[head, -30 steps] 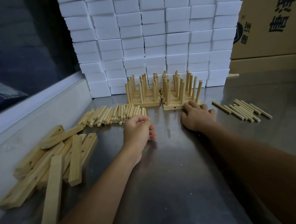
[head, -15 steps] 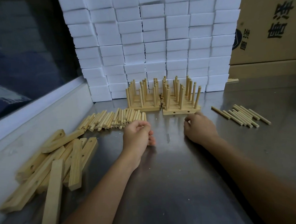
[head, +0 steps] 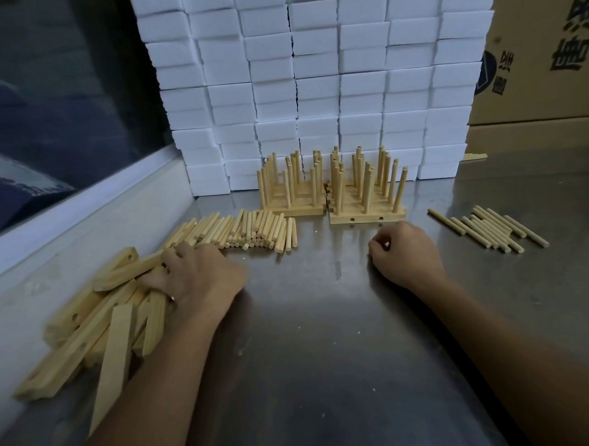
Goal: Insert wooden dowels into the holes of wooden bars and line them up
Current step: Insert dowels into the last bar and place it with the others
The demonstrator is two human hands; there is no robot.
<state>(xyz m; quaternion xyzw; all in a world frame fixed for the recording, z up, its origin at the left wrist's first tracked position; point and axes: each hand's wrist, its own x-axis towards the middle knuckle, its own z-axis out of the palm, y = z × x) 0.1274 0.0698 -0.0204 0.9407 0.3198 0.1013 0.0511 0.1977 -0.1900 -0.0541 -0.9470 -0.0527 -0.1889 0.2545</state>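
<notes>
A loose pile of wooden bars lies at the left on the steel table. My left hand reaches onto that pile, its fingers curled round the end of one wooden bar. My right hand rests on the table in a fist with nothing in it, just in front of the finished bars. Two blocks of bars with upright dowels stand side by side at the back. A heap of loose dowels lies left of them, and a smaller group of dowels lies at the right.
A wall of stacked white foam blocks rises right behind the finished bars. Cardboard boxes stand at the back right. A raised white ledge and a dark window border the table's left side.
My left hand moved left from the table's middle onto the bar pile and took hold of a bar. My right hand drew back from the front finished bar and curled up.
</notes>
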